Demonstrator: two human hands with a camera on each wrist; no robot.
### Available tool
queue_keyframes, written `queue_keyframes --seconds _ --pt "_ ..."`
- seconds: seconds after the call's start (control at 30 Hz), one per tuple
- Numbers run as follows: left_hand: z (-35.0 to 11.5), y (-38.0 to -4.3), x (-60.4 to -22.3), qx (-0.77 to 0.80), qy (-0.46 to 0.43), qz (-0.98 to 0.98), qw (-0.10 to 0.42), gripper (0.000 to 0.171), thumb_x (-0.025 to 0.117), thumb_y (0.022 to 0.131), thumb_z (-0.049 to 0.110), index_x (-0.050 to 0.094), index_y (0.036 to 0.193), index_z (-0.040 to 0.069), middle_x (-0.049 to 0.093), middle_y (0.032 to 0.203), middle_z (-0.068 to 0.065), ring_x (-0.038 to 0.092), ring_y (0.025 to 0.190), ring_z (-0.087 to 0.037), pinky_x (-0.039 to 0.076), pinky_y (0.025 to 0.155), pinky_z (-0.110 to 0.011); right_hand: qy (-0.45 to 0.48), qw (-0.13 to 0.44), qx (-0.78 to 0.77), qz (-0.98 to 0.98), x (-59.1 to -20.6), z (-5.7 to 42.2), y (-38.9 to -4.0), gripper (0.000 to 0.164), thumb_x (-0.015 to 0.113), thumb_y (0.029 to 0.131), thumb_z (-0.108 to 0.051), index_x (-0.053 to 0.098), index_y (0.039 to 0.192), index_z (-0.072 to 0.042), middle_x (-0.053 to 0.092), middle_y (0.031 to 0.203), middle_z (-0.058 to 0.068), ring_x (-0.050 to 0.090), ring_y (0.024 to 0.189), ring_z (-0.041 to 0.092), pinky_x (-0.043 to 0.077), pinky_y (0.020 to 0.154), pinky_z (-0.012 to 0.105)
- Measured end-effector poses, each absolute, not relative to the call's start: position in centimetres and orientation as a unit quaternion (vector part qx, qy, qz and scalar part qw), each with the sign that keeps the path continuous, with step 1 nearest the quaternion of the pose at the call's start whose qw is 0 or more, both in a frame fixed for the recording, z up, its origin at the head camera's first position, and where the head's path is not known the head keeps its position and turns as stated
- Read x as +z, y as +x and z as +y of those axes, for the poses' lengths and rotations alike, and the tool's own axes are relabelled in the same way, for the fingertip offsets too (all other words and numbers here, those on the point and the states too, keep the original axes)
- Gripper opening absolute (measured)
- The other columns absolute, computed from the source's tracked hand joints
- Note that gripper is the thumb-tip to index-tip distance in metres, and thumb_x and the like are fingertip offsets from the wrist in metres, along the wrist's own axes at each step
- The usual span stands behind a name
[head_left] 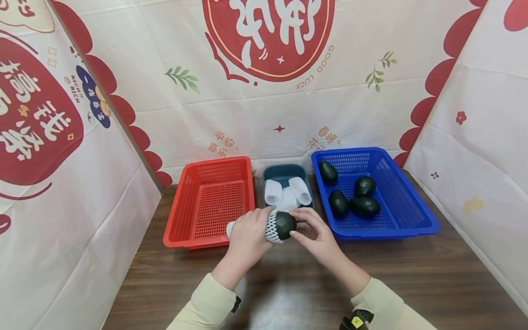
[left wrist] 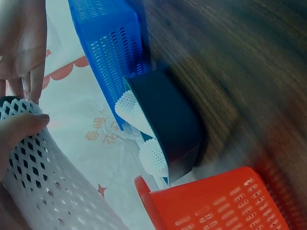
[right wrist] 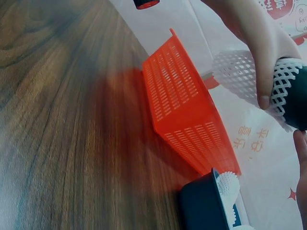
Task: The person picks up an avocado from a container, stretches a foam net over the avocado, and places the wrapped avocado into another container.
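"Two hands, close together, just in front of the teal tub (head_left: 284,170)! The left hand (head_left: 250,231) has its fingers curled tight round a white foam net (head_left: 272,227), with an avocado (head_left: 286,225) inside!"

"How much of that avocado can we see?"

"One dark, rounded end, poking out of the mesh on the right. The rest sits under the net and the hand. And look at the left wrist view: thumb pressed right across the mesh!"

"What about the right hand (head_left: 317,236)?"

"On that bare end! Thumb on the near side, fingers on the far side, a narrow pinch on the avocado. The net's other end pokes out past the left hand, over by the front edge of the red basket (head_left: 218,197)."

"Take us round the table (head_left: 371,284)."

"Red basket on the left, blue basket (head_left: 398,201) on the right, tub between them. Four loose avocados (head_left: 365,207) lie in the blue one: a single one up in the far left corner, three more grouped close together."

"And in the tub?"

"Spare nets (head_left: 300,190), white, rolled into tubes, at least three showing! Behind it all hangs a printed cloth (head_left: 255,117), edged with red scallops."
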State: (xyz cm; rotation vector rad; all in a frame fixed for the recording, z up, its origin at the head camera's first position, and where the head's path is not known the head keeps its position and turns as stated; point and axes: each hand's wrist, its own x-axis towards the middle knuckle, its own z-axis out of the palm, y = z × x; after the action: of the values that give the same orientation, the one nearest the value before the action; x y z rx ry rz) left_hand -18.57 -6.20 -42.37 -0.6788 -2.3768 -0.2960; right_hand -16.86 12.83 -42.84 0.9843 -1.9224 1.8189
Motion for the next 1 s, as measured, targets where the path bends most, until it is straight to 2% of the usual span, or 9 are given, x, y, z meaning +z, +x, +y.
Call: queue_keyframes --seconds 0.3,0.6,0.8,1.0 --pt "-5.7 -18.6 -42.3 -0.111 -0.258 -0.900 0.333 0.061 0.073 0.065 0.043 0.054 0.114 0.013 0.059 0.096 -0.004 0.056 0.078 -0.020 0.047 0.068 -0.037 0.309 0.162 0.635 -0.690 -43.1 12.3 -16.9 0.037 0.065 0.074 0.010 0.057 0.111 0.007 0.051 0.104 0.018 0.052 0.094 0.025 0.048 0.079 0.034" --pt "-5.4 -18.7 -42.1 -0.113 -0.255 -0.899 0.339 0.055 0.071 0.069 0.039 0.055 0.114 0.013 0.058 0.099 -0.005 0.056 0.084 -0.021 0.047 0.074 -0.037 0.275 0.152 0.644 -0.698 -43.0 11.7 -17.0 0.036 0.067 0.075 0.006 0.059 0.110 0.006 0.052 0.103 0.017 0.053 0.094 0.024 0.048 0.079 0.037" --pt "-5.0 -18.6 -42.1 -0.119 -0.255 -0.898 0.339 0.054 0.074 0.066 0.035 0.056 0.113 0.014 0.057 0.101 -0.006 0.055 0.088 -0.022 0.047 0.077 -0.037 0.266 0.141 0.654 -0.694 -42.9 11.3 -17.0 0.037 0.066 0.075 0.008 0.058 0.111 0.007 0.051 0.105 0.017 0.053 0.096 0.025 0.046 0.081 0.041" --pt "-4.7 -18.7 -42.3 -0.123 -0.254 -0.897 0.341 0.051 0.072 0.069 0.038 0.057 0.112 0.015 0.057 0.103 -0.006 0.054 0.091 -0.022 0.045 0.081 -0.037 0.263 0.140 0.665 -0.685 -43.1 11.0 -16.9 0.038 0.065 0.074 0.012 0.058 0.111 0.008 0.051 0.105 0.019 0.052 0.097 0.027 0.046 0.082 0.041"
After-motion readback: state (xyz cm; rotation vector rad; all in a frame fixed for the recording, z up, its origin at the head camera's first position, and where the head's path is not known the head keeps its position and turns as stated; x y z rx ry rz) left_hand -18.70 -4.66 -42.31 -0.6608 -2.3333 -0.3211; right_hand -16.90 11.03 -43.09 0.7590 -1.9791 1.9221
